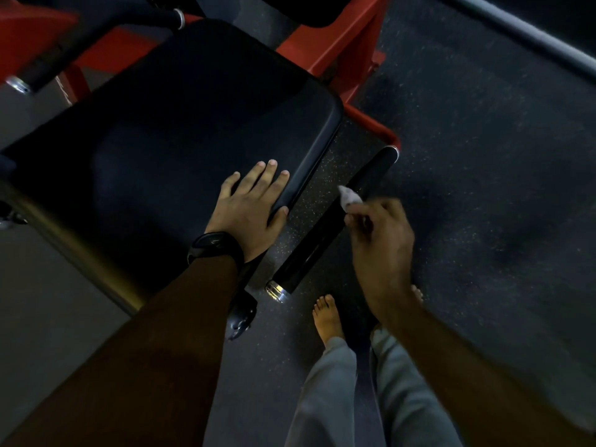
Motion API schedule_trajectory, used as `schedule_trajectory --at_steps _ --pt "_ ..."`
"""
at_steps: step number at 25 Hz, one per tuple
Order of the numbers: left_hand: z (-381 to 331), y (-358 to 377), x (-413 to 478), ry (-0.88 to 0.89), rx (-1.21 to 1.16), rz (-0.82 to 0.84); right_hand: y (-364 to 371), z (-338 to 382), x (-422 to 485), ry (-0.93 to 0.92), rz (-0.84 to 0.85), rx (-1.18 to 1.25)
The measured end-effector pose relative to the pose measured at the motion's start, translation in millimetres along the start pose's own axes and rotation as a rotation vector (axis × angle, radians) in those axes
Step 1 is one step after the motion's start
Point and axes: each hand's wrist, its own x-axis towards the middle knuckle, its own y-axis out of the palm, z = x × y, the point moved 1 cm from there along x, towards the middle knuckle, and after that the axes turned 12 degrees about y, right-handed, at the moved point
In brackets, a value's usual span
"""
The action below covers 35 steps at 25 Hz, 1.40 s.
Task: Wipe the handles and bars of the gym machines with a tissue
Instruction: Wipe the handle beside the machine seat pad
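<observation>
A black padded handle [325,233] with a chrome end cap runs diagonally beside the seat, fixed to the red frame [374,124] at its far end. My right hand [382,240] is pinched shut on a crumpled white tissue [350,197], pressing it against the upper half of the handle. My left hand [250,209], with a black watch on its wrist, lies flat with fingers spread on the near right corner of the black seat pad [167,130].
Another black handle [38,72] with a chrome end sticks out at the upper left. A grey bar [529,37] crosses the upper right. My bare feet [327,317] stand on the speckled rubber floor just below the handle's chrome end.
</observation>
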Motion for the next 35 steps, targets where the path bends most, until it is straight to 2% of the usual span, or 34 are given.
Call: schedule_trajectory --at_steps 3,10,12,16,19,23,25,27,31,33,35 --pt "0 1 0 0.002 0.004 0.002 14 -3 -9 0.405 -0.035 0.412" --pt "-1 0 1 0.01 0.011 -0.006 26 5 -36 0.641 0.022 1.018" --pt "-2 0 0 0.009 0.012 -0.008 27 6 -30 0.684 0.027 1.098" --pt "-3 -1 1 0.02 0.024 -0.014 30 4 -36 0.686 0.148 1.154" --pt "-3 0 0 0.016 0.028 -0.005 28 -6 -14 0.67 0.103 1.256" --pt "-1 0 2 0.018 0.025 -0.003 41 -9 -19 0.695 0.123 1.293" --pt "-2 0 1 0.016 0.022 -0.001 36 -8 -9 0.653 0.038 1.319" --pt "-4 0 1 0.009 0.028 -0.001 34 -4 -3 0.578 -0.049 1.217" --pt "-3 -3 2 0.004 0.016 0.029 26 -9 -5 0.228 -0.135 0.643" --pt "-2 -6 0 -0.012 -0.01 0.055 16 -10 10 0.08 -0.143 0.5" --pt "-2 -9 2 -0.017 -0.028 0.068 16 -2 14 -0.213 -0.132 0.202"
